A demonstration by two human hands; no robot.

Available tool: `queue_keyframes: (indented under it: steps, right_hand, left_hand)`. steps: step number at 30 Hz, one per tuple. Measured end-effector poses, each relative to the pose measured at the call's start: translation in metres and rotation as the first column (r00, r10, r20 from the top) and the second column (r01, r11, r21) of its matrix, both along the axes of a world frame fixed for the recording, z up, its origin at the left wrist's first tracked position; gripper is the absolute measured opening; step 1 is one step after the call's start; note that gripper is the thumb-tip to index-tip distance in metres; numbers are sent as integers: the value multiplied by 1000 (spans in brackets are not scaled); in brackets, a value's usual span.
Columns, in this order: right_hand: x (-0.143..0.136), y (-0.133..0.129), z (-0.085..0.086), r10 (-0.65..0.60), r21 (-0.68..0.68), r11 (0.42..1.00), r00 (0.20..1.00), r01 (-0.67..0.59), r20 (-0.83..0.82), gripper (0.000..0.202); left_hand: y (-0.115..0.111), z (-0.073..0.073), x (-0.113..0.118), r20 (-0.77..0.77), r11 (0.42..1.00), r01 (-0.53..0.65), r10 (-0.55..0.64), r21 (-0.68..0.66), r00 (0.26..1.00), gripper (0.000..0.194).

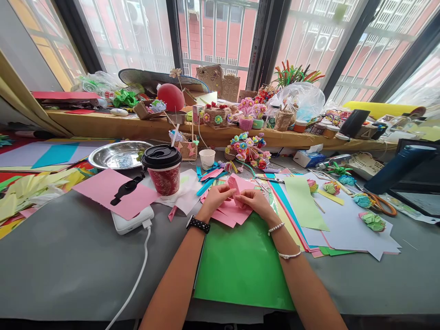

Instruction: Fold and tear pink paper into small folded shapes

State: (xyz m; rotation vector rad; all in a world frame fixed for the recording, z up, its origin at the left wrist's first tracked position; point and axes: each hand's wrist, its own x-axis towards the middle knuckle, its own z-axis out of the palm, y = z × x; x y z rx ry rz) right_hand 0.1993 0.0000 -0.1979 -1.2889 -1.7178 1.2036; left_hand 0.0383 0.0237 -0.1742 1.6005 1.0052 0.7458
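Note:
Both hands meet over a green folder [244, 266] on the grey table. My left hand [217, 200] pinches a small folded piece of pink paper [234, 185] from its left side. On the right side of that same piece, my right hand [255, 201] has its fingers closed on the lower part. Several cut pink paper pieces [228, 215] lie beneath and between the hands. A small pink folded scrap [172, 213] rests left of my left wrist. Scissors [271, 179] lie just beyond my right hand.
A lidded red cup [162, 172] stands left of the hands, near a white power bank [132, 221] with a cable and a metal bowl [118, 158]. Coloured sheets [337, 220] with paper flowers lie right; a dark bottle [398, 169] stands far right.

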Motion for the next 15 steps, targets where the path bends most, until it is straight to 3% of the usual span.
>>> queue_keyframes:
  steps: [15]
  right_hand:
    - [0,1,1,-9,-44,999,997,6,-77,26]
  left_hand:
    - [2,-3,-1,54,990,-123,127,-67,990,29]
